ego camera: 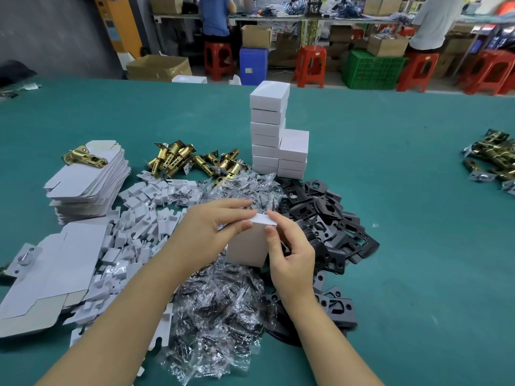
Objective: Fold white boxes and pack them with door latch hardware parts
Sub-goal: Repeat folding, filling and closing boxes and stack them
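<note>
Head view first, and it is the only one: both hands meet over the middle of the green table (390, 162), working on one white box (246, 247) that stands upright among the parts. The left hand (211, 218) pinches the top flap (263, 219) between thumb and fingers, and the right hand (289, 252) nips the same flap from the right side with thumb and forefinger, so both grips are narrow and closed on the box. I judge this to be the closing of the top end; whether the hardware is already inside cannot be seen, since the walls hide it. Done work shows just beyond the hands: a stack of closed boxes (267, 135), two columns touching, the left one taller. Much is left. A pile of flat box blanks (89, 179) sits at the left with one brass latch (83, 157) lying on it, and more blanks (50, 274) lie nearer. Loose brass latches (178, 157) lie far of the hands, white card inserts (139, 215) at the near left, clear screw bags (217, 310) under the forearms, black strike plates (326, 218) at the right. Another heap of latches (493, 160) lies well apart at the far right.
</note>
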Demonstrator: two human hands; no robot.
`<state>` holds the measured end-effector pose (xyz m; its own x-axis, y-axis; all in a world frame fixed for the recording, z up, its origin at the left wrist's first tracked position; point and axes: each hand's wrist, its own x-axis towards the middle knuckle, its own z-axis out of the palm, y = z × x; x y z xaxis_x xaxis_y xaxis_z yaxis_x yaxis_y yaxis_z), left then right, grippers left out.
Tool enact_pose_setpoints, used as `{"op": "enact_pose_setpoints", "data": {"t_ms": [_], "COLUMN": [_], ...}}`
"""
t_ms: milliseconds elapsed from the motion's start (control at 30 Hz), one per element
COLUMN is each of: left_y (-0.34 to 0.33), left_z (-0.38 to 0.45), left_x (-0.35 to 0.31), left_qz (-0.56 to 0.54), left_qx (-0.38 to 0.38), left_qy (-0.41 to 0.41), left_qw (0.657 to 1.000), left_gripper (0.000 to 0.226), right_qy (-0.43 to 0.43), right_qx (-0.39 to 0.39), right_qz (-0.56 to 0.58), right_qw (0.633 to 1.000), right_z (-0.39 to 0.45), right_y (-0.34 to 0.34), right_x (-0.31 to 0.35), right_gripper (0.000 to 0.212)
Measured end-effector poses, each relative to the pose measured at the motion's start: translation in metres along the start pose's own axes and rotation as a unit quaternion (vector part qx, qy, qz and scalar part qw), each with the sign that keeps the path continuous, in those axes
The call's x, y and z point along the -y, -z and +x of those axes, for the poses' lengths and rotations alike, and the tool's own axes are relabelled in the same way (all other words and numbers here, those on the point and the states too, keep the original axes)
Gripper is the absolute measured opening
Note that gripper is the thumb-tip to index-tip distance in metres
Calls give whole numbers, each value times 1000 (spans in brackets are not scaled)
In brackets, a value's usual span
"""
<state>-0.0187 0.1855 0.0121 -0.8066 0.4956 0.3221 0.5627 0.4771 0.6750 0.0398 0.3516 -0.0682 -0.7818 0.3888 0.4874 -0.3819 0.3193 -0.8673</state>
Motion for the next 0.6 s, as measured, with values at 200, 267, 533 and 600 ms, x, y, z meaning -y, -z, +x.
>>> {"op": "enact_pose_setpoints", "data": {"t_ms": [200,267,533,600], "left_y": [5,5,6,6], "left_z": [2,2,1,1], "left_x": [-6,-9,-12,-12], "left_qz": [-12,-5,-9,-8], "left_qx": [12,10,13,14], "left_qy": [4,0,6,0], "left_qw": [1000,1000,1000,1000], "left_gripper": [26,25,25,25], "right_qy": [2,3,-5,-2], "right_qx": [-8,-11,-8,-5], "right_qz": [4,7,17,15], "right_qw": [1000,1000,1000,1000], "right_z": [1,1,1,1], "right_y": [0,1,1,0], "right_x": [4,4,8,9], "right_gripper": [28,26,23,22]}}
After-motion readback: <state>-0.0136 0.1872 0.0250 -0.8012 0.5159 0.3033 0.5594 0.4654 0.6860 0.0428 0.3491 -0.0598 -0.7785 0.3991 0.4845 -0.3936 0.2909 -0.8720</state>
